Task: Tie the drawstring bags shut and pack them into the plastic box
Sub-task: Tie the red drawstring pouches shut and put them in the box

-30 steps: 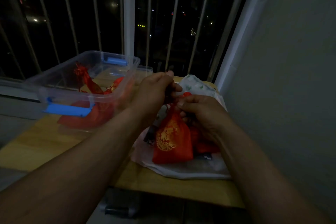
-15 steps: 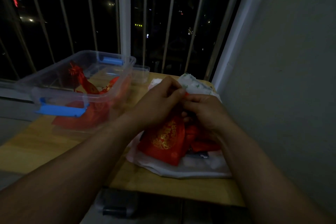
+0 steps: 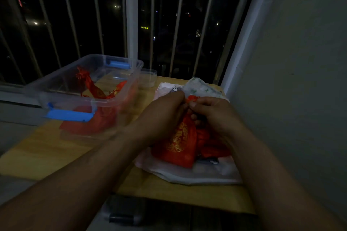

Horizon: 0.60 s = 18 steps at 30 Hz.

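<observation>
A red drawstring bag (image 3: 178,144) with gold print lies tilted on a white plastic sheet (image 3: 197,173). My left hand (image 3: 165,116) and my right hand (image 3: 214,116) meet at its neck and both pinch the red drawstring (image 3: 191,98) there. More red bags (image 3: 212,146) lie under my right hand, partly hidden. The clear plastic box (image 3: 120,99) with blue latches stands to the left and holds red bags (image 3: 93,88).
The wooden table (image 3: 47,148) ends close to my body. A small clear tub (image 3: 149,78) stands behind the box. White patterned cloth (image 3: 202,88) lies beyond my hands. Window bars (image 3: 131,24) run along the back and a wall (image 3: 291,80) rises on the right.
The bag hung upright from my hands a second ago; it has come down and lies tilted on the sheet. Both hands have lowered and stay together at its neck.
</observation>
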{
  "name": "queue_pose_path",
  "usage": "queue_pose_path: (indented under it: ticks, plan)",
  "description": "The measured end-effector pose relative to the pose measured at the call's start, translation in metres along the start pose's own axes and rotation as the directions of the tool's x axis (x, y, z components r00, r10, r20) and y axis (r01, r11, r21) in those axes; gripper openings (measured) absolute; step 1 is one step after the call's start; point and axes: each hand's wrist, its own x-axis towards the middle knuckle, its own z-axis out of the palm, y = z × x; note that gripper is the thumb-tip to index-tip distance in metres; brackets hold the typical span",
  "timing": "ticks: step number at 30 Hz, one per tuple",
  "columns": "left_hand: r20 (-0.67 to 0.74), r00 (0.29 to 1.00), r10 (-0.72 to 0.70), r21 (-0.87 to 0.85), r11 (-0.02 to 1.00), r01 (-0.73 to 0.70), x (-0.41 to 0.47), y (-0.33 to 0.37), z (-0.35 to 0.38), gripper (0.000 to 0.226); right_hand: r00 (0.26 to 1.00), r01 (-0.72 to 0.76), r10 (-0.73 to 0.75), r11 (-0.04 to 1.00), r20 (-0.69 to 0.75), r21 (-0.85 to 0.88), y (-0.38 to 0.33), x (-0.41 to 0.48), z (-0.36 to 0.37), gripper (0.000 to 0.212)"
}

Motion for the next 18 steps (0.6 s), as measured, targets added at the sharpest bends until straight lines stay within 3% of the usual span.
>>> queue_pose_path:
  ticks: [6,10,14,18]
  plan:
    - [0.039,0.997,-0.066,-0.028,0.997,0.067,0.001,0.000,-0.007,0.018,0.998,0.051,-0.057,0.984,-0.027,-0.170,-0.005,-0.005,0.001,0.013]
    - [0.155,0.975,-0.162,-0.120,0.976,0.181,0.001,0.004,-0.015,0.021,0.997,0.066,-0.069,0.981,-0.015,-0.183,-0.007,-0.005,0.002,0.008]
    - [0.252,0.929,-0.270,-0.399,0.846,0.354,-0.001,0.005,-0.021,0.033,0.997,0.077,-0.078,0.978,0.002,-0.195,-0.008,-0.005,0.001,0.007]
    - [0.295,0.905,-0.306,-0.484,0.769,0.418,-0.001,0.003,-0.024,0.027,0.997,0.080,-0.082,0.976,-0.001,-0.203,-0.009,-0.005,-0.001,0.009]
